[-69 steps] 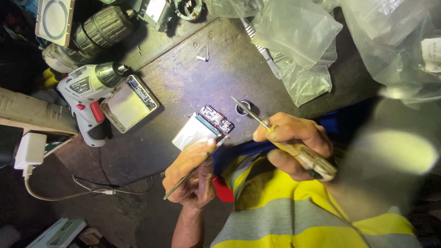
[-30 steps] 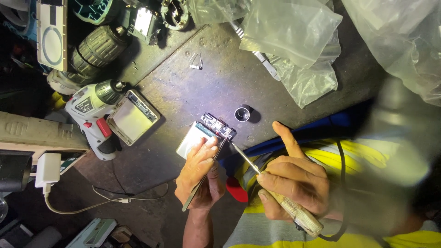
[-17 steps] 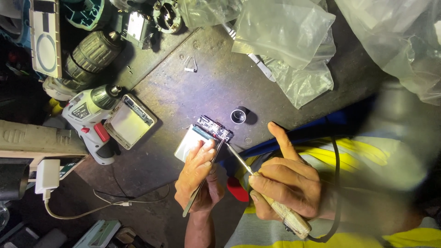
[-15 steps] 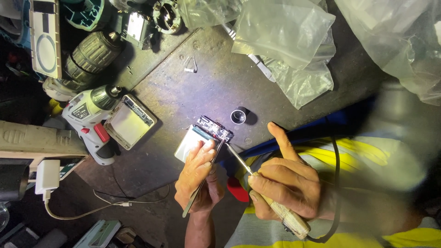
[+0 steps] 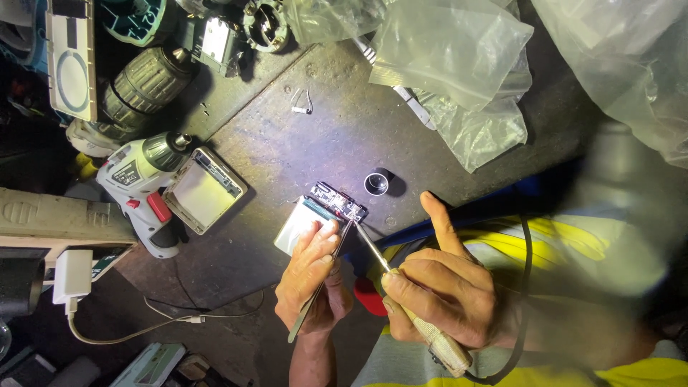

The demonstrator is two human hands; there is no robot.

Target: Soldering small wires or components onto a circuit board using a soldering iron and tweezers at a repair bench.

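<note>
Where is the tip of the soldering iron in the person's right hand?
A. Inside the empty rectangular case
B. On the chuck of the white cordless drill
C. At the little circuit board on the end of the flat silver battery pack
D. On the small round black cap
C: the soldering iron, gripped in the right hand, reaches with its thin tip to the circuit board at the end of the battery pack, which the left hand steadies.

A cluttered repair workshop: a worn dark bench (image 5: 301, 150) strewn with cordless drills (image 5: 140, 186), motor parts (image 5: 266, 25), opened casings (image 5: 204, 190) and plastic bags (image 5: 459, 64).
</note>
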